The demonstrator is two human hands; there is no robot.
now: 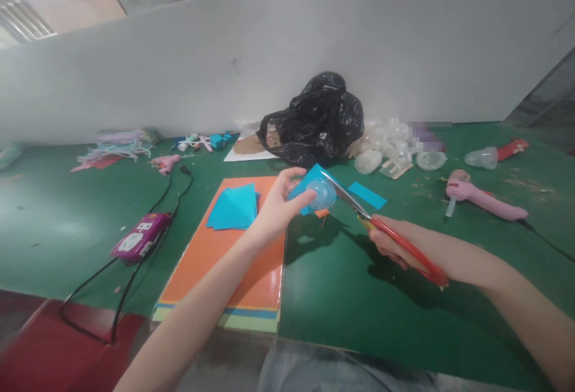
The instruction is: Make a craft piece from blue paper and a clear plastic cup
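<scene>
**Scissor tips close to your thumb**

Your left hand (274,212) pinches the blue paper (309,177) with the clear dome (323,194) pressed against it, in the air above the green table (350,314). Your right hand (390,247) is curled tight around the scissors (359,209). A slip could nick your thumb, since the blades sit just beside it, and a loose pinch could let the dome slide off. The scissors' long axis runs from lower right to upper left, with the tips at the dome.

— Any room to pass?
— Bare counter (332,314), lower centre. Paper stack (224,272) blocks the left, black bag (314,119) the upper centre, scissors (390,237) cross the middle.
— Right side?
— Pink glue gun (487,201) lies there.
</scene>
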